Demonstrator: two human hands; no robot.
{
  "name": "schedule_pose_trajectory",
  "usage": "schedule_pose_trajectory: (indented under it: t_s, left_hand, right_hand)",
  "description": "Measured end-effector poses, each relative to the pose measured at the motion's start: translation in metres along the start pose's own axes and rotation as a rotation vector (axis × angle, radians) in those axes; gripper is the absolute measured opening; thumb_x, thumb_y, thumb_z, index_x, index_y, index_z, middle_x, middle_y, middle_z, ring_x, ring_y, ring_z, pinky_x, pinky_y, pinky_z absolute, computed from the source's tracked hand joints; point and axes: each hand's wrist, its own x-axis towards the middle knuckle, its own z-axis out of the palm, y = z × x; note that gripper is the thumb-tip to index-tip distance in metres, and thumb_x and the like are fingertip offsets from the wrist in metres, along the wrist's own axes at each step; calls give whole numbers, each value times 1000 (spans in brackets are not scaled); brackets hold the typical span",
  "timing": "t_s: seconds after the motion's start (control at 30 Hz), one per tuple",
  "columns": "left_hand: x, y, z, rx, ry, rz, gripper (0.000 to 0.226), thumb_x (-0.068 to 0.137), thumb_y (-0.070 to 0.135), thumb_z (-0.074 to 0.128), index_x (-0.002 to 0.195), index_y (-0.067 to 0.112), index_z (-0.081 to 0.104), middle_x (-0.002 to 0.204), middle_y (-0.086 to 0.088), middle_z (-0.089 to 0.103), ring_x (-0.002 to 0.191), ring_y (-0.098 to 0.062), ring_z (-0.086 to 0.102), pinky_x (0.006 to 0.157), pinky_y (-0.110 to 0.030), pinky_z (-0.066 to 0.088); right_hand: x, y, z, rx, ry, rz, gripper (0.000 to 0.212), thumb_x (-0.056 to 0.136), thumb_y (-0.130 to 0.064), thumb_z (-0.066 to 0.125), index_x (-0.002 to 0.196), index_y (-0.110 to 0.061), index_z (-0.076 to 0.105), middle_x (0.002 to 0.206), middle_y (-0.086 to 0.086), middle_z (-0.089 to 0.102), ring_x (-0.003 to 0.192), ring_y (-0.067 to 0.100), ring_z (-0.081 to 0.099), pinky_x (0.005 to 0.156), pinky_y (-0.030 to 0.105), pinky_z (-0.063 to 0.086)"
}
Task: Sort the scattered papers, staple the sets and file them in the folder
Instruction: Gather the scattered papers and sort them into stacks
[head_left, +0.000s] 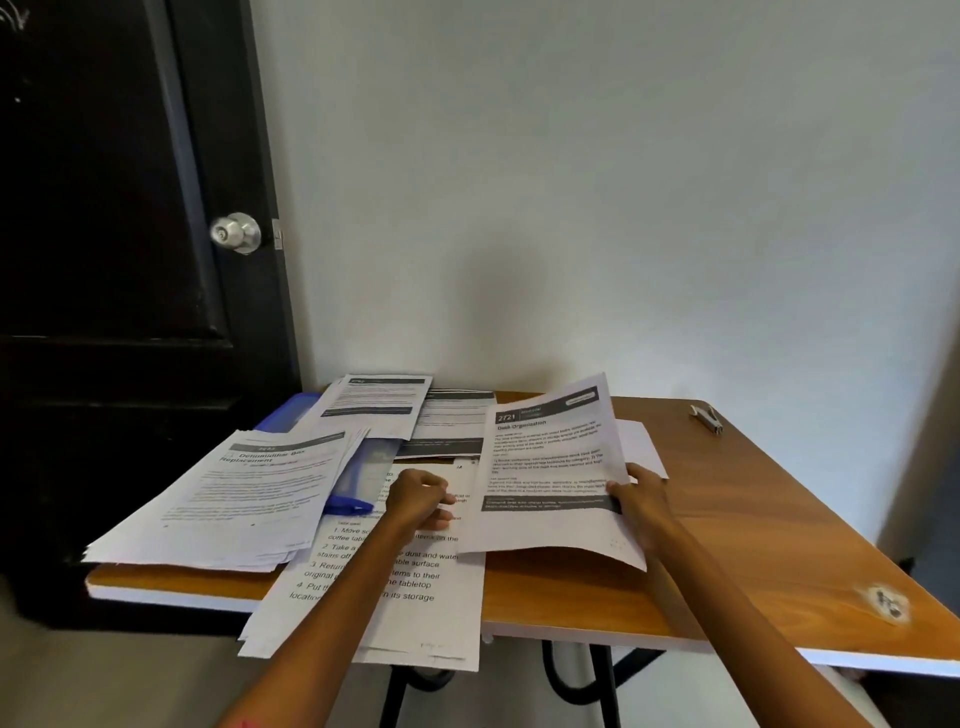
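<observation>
You're mid-sort, judging by the spread, w/ nothing stapled or filed yet. Your right hand (641, 499) grips the right edge of the sheet (550, 467) headed "Desk Organization", thumb on top and fingers behind, so the page stands tilted up off the desk (753, 519) and you can read the header; prob. that's why it's held, to decide which set it joins. Your left hand (418, 499) sits just left of that sheet w/ fingers curled in, knuckles up, resting on the big-print page (395, 577); can't tell if it pinches the sheet's left edge or only pins the page below, the fingertips are hidden. That big-print page lies below-left of the sheet and hangs over the desk's near edge, so a nudge could slide it off. Further left of the sheet is the stack (244, 499) topped "Dehumidifier Box Replacement", fanned but roughly squared, likely a set already gathered. The folder (358, 467), blue, lies between stack and sheet, mostly buried under papers, so filing needs it dug out first. Behind the sheet, toward the wall, more pages (410, 410) overlap loosely, unsorted by the look. The stapler (707, 417) rests well right of the sheet near the desk's far edge, apart from all paper, parked out of the way till a set is ready.
</observation>
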Motion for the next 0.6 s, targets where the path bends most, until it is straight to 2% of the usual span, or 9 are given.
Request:
schedule_pose_trajectory:
  t_s: [0.1,0.13,0.2,0.27,0.33,0.43,0.5,0.6]
  left_hand:
    - [11,1,-3,65,116,60,14,91,4,54,102,5,62,86,-9,67,63,-19,63,63,-31,58]
    - [16,2,-7,135,193,108,13,90,6,55,101,7,63,90,-9,68,70,-19,64,68,-33,57]
    - [26,6,-19,308,357,211,14,91,10,54,101,8,64,99,-9,68,84,-20,62,72,-29,50]
    - [36,9,-33,446,480,284,17,93,14,52,105,8,62,104,-10,66,93,-23,60,71,-28,44]
    - [49,9,-48,575,536,287,25,93,15,51,116,8,57,113,-12,63,105,-27,56,78,-34,45]
    - [71,3,-71,830,495,182,44,89,20,57,130,12,43,128,-12,51,121,-30,43,94,-43,39]
    - [87,-1,-83,911,416,75,57,86,28,62,133,12,34,133,-14,44,124,-32,39,98,-46,39]
    - [106,-7,-92,925,343,1,61,88,33,60,134,8,28,132,-16,46,122,-32,46,95,-39,42]
  right_hand:
    - [11,-5,7,-11,4,-17,22,95,-8,50,116,-10,51,108,6,58,86,23,61,61,26,51]
    - [14,-8,10,-7,-6,-20,21,95,-9,50,116,-11,50,108,5,57,87,23,61,62,26,51]
    - [24,-14,22,2,-29,-37,18,95,-10,51,113,-13,50,108,4,57,90,23,60,67,27,52]
    - [36,-22,38,0,-43,-61,17,94,-9,51,111,-13,51,110,6,58,93,23,59,75,30,52]
    - [48,-31,58,-5,-64,-78,15,95,-8,50,109,-13,52,107,6,59,90,21,59,74,29,52]
    - [67,-43,90,-2,-152,-107,15,94,-7,49,108,-14,52,100,2,60,79,16,62,62,22,52]
    - [83,-50,113,-1,-182,-101,19,94,-4,49,111,-10,54,105,4,62,84,20,63,66,25,54]
    - [107,-59,149,-24,-215,-82,29,92,-2,48,121,-7,54,118,9,62,96,25,63,76,31,55]
